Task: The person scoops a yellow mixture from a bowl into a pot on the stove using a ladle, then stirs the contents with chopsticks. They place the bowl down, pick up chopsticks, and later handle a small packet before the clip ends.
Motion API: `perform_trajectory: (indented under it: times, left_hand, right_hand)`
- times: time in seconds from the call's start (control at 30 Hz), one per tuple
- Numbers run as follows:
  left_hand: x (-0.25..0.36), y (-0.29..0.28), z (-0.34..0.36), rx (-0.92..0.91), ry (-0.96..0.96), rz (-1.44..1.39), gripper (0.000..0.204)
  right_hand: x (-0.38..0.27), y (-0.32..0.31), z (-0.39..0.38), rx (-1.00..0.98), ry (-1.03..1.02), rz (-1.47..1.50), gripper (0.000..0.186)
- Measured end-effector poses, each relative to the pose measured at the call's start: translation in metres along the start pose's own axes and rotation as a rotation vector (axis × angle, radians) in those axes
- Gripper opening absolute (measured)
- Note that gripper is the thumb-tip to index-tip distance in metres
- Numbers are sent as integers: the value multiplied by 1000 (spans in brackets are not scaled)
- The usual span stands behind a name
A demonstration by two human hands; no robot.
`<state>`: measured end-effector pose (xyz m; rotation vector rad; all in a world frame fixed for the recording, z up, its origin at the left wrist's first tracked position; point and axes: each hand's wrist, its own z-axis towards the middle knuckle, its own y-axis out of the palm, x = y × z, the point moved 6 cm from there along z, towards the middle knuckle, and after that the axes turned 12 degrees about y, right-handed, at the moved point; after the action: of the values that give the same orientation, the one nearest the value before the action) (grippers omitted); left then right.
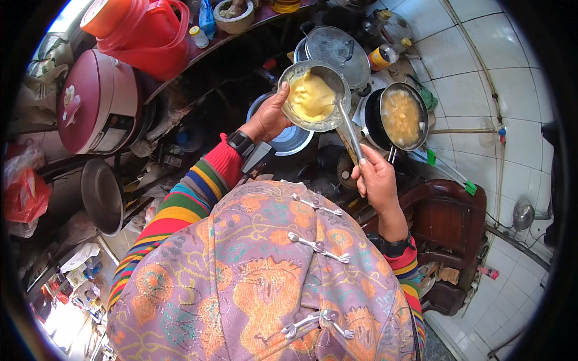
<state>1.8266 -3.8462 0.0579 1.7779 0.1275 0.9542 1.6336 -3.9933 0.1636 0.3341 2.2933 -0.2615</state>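
Note:
My left hand [272, 113] grips the rim of a round metal bowl [295, 120] holding thick yellow batter [310, 95]. My right hand [368, 173] is closed on the long metal handle of a utensil [351, 135], whose head sits in the batter. Just right of the bowl, a black-rimmed pan [402, 114] holds pale golden pieces in liquid. Behind the bowl is a lidded pot [337, 51], and beneath my left hand a wide bluish basin [283, 144] is partly hidden.
A maroon cooker [90, 102], red jug [138, 42] and stone mortar [235, 23] are at left and top. A dented metal pan [103, 195] stands lower left. Bottles [383, 57] line the tiled wall [481, 48]; a wooden chair [448, 225] is at lower right.

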Motion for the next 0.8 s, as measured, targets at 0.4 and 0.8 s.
perform_trajectory:
  times: [0.4, 0.8]
  left_hand:
    - [1, 2, 2, 44, 0, 62, 65]
    - [4, -3, 1, 60, 3, 81, 69]
  right_hand:
    - [-34, 10, -12, 387, -718, -892, 37]
    - [-43, 14, -11, 505, -761, -1171, 39]
